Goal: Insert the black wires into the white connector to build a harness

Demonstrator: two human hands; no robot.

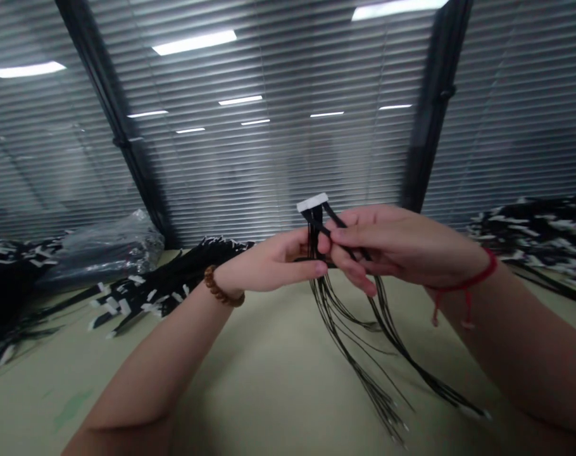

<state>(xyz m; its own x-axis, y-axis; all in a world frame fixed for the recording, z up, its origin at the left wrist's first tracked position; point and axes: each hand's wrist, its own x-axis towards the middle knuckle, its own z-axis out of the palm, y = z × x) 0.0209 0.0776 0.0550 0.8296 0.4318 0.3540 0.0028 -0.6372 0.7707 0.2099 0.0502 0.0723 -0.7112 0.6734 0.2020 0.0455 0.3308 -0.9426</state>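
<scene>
A wire harness hangs between my hands, with a white connector (313, 202) at its top and thin black wires (347, 354) trailing down to the right. My left hand (281, 259) pinches the wire bundle just below the connector between thumb and fingers. On the right side, my right hand (378, 244) grips black sleeved strands (334, 217) that leave the connector's right end. Loose wire ends with small bright tips fan out over the table. Some of the wires are hidden behind my fingers.
Black cables with white connectors (121, 304) lie piled at the left beside a clear plastic bag (112, 247). Another heap of cables (539, 234) sits at the right. Behind the pale green table (250, 392) stands glass with blinds (278, 158).
</scene>
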